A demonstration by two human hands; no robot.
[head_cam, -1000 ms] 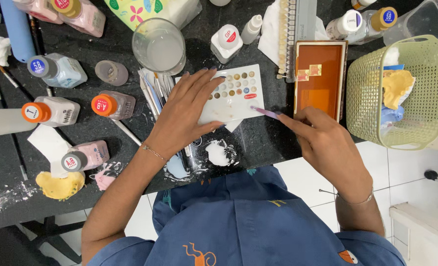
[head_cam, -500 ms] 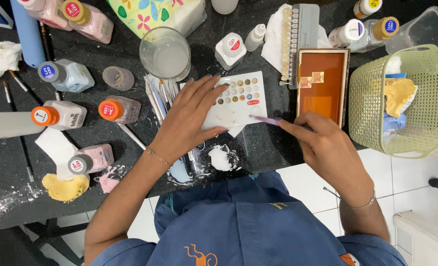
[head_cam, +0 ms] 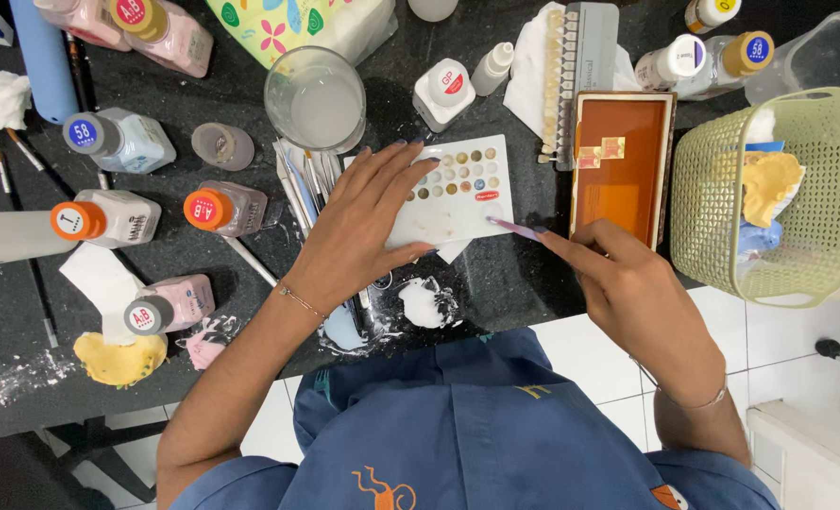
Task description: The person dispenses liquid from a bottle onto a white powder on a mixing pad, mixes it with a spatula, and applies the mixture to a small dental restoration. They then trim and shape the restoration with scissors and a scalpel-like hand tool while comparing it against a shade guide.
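Overhead, bottles [head_cam: 122, 140] crowd a black speckled countertop [head_cam: 250, 104].

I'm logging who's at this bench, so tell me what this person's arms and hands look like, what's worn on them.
Both forearms are bare below short blue sleeves. The left hand has a thin chain bracelet at the wrist; the right hand has a thin bangle. Fingernails look dark-painted. No gloves.

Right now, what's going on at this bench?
A person is at a dark, cluttered bench. The left hand lies flat on a white palette with small colour wells, holding it down. The right hand holds a thin purple tool, its tip at the palette's right edge. Bottles, a glass of cloudy water, an orange tray and a green basket stand around.
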